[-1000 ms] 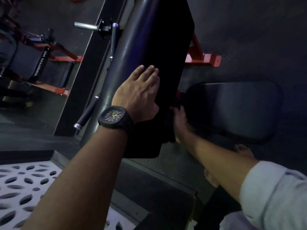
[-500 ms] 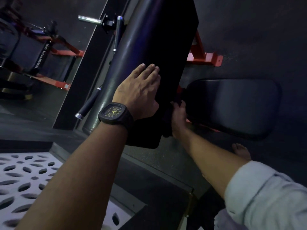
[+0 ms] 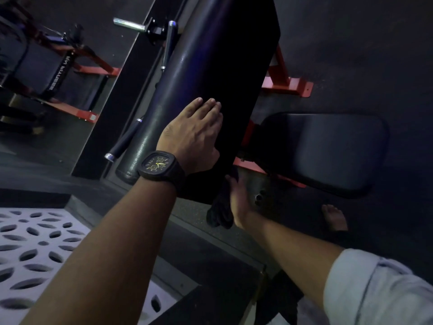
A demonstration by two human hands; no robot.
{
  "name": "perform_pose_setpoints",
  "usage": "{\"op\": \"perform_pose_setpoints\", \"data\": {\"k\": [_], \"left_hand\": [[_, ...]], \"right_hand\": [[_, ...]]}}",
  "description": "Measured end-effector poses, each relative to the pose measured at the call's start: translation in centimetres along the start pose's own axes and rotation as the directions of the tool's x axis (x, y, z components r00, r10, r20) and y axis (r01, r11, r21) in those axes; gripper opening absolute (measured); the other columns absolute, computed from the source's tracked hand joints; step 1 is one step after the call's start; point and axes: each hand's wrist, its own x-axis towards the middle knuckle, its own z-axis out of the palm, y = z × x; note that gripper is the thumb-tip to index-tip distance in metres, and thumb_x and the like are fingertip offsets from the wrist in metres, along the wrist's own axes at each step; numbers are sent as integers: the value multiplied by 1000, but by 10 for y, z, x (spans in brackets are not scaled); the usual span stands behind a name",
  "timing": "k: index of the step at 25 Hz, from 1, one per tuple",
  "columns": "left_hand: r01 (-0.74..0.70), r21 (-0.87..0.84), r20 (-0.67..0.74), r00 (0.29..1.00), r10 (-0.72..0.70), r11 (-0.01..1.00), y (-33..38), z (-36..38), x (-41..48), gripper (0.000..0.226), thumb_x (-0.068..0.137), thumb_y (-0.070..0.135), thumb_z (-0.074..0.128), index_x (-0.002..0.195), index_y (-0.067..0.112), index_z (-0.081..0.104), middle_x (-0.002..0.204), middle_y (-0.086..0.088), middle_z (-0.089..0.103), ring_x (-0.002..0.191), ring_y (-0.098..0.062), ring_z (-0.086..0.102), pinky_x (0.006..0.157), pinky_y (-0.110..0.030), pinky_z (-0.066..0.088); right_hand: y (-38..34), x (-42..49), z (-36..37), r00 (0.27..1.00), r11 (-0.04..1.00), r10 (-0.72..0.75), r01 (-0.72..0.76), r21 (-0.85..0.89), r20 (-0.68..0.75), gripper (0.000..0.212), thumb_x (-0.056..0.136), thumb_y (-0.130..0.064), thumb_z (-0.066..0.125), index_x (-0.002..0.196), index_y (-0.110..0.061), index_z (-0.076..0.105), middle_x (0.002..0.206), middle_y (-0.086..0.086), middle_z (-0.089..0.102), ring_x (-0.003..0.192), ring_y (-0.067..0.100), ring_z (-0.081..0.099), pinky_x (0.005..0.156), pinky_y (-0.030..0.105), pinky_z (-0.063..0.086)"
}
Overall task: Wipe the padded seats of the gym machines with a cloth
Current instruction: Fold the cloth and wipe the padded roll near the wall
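Note:
A long black padded back rest (image 3: pixel 210 73) runs from the top centre down to the middle of the view. My left hand (image 3: pixel 192 134), with a black watch on the wrist, lies flat on it with straight fingers. Below the pad's lower right edge my right hand (image 3: pixel 239 202) grips a dark cloth (image 3: pixel 221 211), which hangs down beside the pad's bottom corner. To the right lies the machine's black padded seat (image 3: pixel 328 151) on a red frame (image 3: pixel 285 84).
A chrome-tipped black handle (image 3: pixel 124 144) and a steel peg (image 3: pixel 130 24) stick out left of the pad. Another red-framed machine (image 3: pixel 46 66) stands at the far left. A white perforated panel (image 3: pixel 35 245) fills the lower left. A bare foot (image 3: pixel 334 218) stands on the dark floor.
My right hand has slid down with the cloth from the pad's side to below its lower corner. My left hand stays flat on the pad.

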Motion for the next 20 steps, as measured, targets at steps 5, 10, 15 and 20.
{"op": "perform_pose_setpoints", "data": {"k": [5, 10, 15, 20], "left_hand": [[50, -84, 24, 999, -48, 995, 12, -1, -18, 74, 81, 35, 35, 144, 0, 51, 156, -18, 43, 149, -28, 35, 126, -42, 16], [186, -238, 84, 982, -171, 953, 38, 5, -46, 80, 82, 42, 22, 146, 4, 50, 158, -16, 40, 151, -26, 30, 125, -39, 6], [489, -658, 158, 833, -531, 572, 72, -27, -59, 61, 97, 52, 35, 138, 14, 59, 132, -8, 64, 120, -25, 59, 100, -39, 44], [431, -901, 299, 536, -789, -49, 93, -70, -62, 20, 93, 39, 67, 111, 35, 57, 92, 19, 61, 82, 5, 58, 62, -8, 40]], "right_hand": [[-19, -20, 3, 999, 974, -6, -6, -228, -49, 47, 84, -39, 57, 123, -13, 55, 85, 12, 71, 77, 30, 70, 71, 43, 59], [-57, -59, 1, 996, 951, -88, 91, -295, 25, 15, 98, -16, 55, 109, -12, 63, 92, 4, 71, 84, 15, 67, 68, 22, 49], [-136, -102, 10, 970, 953, -160, 199, -228, 182, 46, 100, -46, 48, 137, -21, 61, 135, 2, 63, 125, 15, 58, 113, 38, 42], [-192, -131, 18, 841, 782, -303, 488, -388, 448, 50, 100, -29, 52, 149, -25, 46, 150, 1, 49, 136, 12, 48, 116, 39, 39]]}}
